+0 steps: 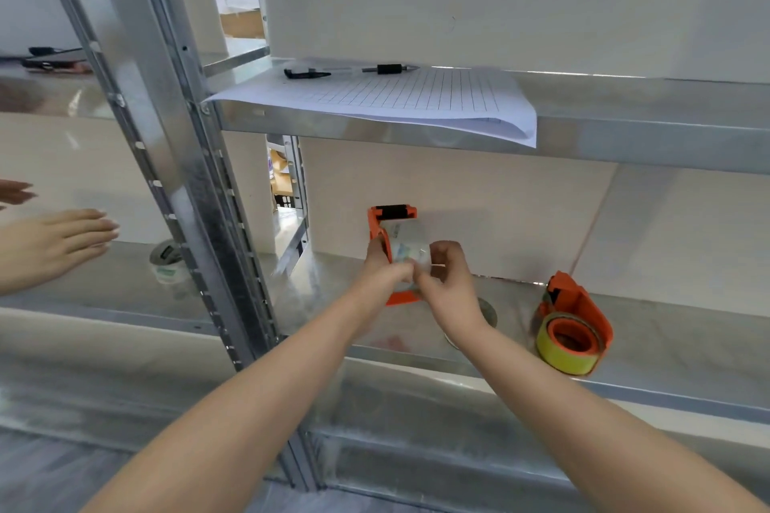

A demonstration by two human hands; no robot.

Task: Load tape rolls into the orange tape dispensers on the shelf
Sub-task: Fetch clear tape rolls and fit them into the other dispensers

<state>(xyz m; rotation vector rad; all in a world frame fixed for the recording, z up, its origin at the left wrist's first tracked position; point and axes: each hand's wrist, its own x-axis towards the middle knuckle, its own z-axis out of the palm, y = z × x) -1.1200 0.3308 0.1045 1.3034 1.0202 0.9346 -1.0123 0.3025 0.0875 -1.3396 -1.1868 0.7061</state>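
Observation:
An orange tape dispenser (pixel 391 217) with a black roller stands upright above the middle metal shelf (pixel 666 346). My left hand (pixel 381 269) grips its side. A clear tape roll (pixel 410 244) sits inside the dispenser, and my right hand (pixel 448 275) pinches the roll from the right. A second orange dispenser (pixel 577 304) lies on the shelf to the right, loaded with a yellow tape roll (pixel 562 350). Another clear tape roll (pixel 168 262) rests on the neighbouring shelf bay at the left.
A steel upright (pixel 183 162) divides the two bays. The upper shelf holds gridded paper (pixel 400 100) and a pen (pixel 389 69). Another person's hand (pixel 54 242) reaches in from the left edge. A flat round thing (pixel 487 310) lies under my right wrist.

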